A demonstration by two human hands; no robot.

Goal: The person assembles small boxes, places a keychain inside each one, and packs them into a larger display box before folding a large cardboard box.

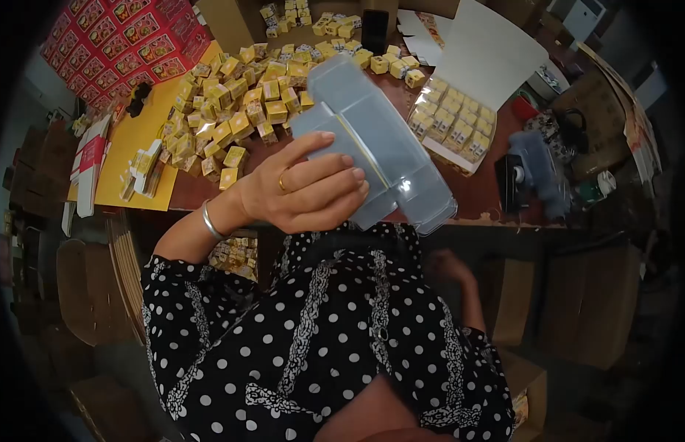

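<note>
At the surface's (471, 200) near edge, left hand (302, 188) clasps a clear tray (386, 136), long axis running far-left to near-right, bulk right of the fingers (324, 168); right hand (451, 267) lower, farther off, grasp unclear.

What I see around my red-brown table (478, 200)

At the table's far left corner I have a red carton (129, 40) printed with food pictures; across its left end, a yellow sheet (115, 156). Toward its far edge I see a black slab (374, 31), too dark to make out. Below its right end is a brown cardboard box (596, 309).
</note>
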